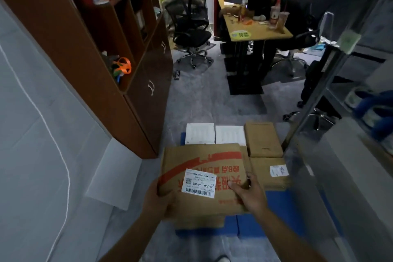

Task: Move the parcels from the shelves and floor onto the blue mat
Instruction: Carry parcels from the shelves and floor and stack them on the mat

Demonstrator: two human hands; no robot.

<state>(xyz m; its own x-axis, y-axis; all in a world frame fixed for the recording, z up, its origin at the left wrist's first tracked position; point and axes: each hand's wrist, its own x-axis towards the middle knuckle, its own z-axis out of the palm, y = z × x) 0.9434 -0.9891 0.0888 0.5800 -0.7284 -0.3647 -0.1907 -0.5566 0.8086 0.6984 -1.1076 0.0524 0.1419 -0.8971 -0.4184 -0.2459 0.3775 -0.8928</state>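
Fingers of our right hand lie spread over the top face of the cardboard box, thumb hooked round its right edge, while our left hand is wrapped under the near left corner, so both hands are closed on the one box and it hangs between them, carried flat with its white shipping label facing up. We judge the two-sided grip suits a wide, shallow box that one hand could not keep level. It sits just above the near part of the blue mat, whose bare surface shows to the right of and below the box. Further along the mat, parcels already lie in rows: two white boxes side by side, a brown parcel to their right, and another brown parcel with a small label nearer us, all packed edge to edge, presumably to save room. The open blue space in front looks like the natural place to set this one down. On the left stands the brown shelf unit; a metal rack rises on the right. Whether more parcels wait there we cannot tell.
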